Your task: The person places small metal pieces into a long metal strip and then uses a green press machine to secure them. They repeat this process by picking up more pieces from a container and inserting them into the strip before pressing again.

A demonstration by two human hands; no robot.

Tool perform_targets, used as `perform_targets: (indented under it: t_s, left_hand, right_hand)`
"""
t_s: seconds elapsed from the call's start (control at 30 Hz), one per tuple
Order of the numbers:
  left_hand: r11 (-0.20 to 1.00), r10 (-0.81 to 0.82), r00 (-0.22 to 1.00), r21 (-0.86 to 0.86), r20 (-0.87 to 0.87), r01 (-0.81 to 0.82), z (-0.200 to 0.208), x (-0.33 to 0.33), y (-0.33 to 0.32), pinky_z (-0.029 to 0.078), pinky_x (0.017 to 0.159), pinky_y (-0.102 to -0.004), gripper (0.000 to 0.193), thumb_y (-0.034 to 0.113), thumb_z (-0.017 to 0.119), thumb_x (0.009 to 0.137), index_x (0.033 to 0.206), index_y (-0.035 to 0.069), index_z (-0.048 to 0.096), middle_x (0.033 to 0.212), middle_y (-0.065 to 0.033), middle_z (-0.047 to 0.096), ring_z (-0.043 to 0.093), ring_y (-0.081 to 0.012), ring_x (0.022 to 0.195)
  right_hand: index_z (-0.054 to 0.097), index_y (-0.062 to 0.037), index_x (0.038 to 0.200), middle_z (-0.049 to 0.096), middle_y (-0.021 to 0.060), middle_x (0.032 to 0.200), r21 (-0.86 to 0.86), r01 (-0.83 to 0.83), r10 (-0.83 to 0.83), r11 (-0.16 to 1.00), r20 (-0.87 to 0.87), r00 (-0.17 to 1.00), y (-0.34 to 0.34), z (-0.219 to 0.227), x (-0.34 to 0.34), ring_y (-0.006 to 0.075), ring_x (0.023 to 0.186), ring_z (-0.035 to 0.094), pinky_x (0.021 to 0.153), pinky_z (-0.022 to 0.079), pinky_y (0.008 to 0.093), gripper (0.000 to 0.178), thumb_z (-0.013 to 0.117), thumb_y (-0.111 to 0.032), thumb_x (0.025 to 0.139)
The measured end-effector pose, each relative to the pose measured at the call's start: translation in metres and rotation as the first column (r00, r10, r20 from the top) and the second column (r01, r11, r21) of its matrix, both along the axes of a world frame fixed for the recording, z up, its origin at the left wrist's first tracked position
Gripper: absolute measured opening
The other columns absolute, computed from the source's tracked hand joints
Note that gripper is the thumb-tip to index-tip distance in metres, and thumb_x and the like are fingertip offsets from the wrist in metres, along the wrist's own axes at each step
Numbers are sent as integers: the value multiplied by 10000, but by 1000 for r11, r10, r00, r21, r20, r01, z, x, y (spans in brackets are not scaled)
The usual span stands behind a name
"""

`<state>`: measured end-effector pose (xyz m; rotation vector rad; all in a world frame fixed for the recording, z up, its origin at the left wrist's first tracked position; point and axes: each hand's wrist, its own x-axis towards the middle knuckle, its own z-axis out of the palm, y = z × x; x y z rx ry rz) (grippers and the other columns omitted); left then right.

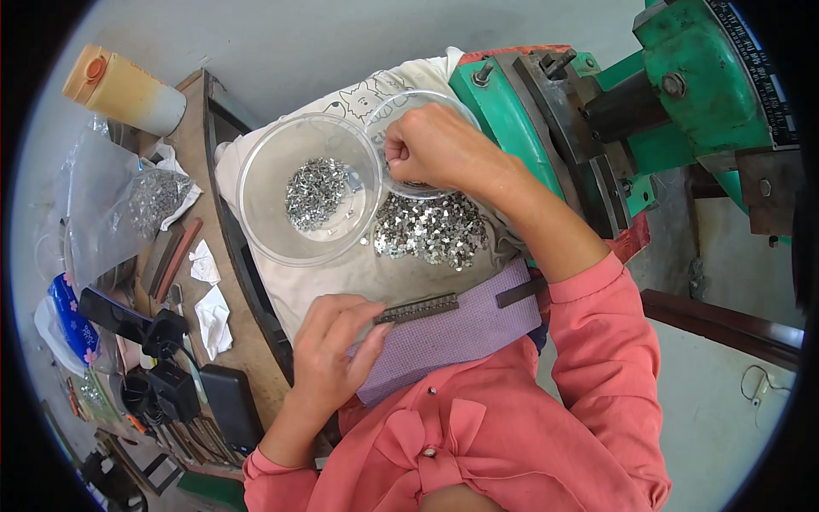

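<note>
My left hand (328,346) is closed on one end of a dark metal bar (418,308), thumb on the near side and fingers on the far side. A row of small notches or pieces runs along the bar, which lies over a purple textured cloth (444,341) on my lap. My right hand (439,145) is curled over a clear round bowl (388,107), fingertips turned down inside; whatever they hold is hidden. Just below that bowl lies a pile of small shiny metal pieces (431,230). Beside it, a larger clear bowl (256,230) contains small silvery metal parts (316,194).
A green machine press (695,81) stands at the right, its metal bed close to my right arm. On the left, a wooden table (200,154) carries a yellowish plastic jug (124,90), a plastic bag (102,200), crumpled tissues (213,320) and a black power bank-like box (230,408).
</note>
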<state>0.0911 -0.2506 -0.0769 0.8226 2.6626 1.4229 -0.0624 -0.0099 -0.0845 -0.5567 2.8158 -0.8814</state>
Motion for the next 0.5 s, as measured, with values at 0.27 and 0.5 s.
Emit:
perform_targets:
  t_s: [0.27, 0.5]
  left_hand:
    - [989, 82, 967, 143, -240, -48, 44, -48, 23, 531, 718, -338, 287, -103, 765, 740, 1001, 4, 713, 906, -132, 685, 667, -281, 801]
    - [985, 157, 965, 104, -208, -138, 24, -100, 60, 542, 754, -390, 260, 37, 737, 843, 1087, -2, 656, 966, -161, 712, 695, -313, 858]
  right_hand:
    - [737, 14, 838, 688, 30, 726, -283, 204, -142, 937, 227, 964, 21, 6, 10, 105, 668, 618, 648, 506, 272, 123, 747, -104, 802]
    - [745, -34, 901, 675, -33, 810, -577, 484, -139, 658, 538, 831, 27, 20, 19, 49, 678, 542, 633, 430, 205, 123, 768, -150, 865]
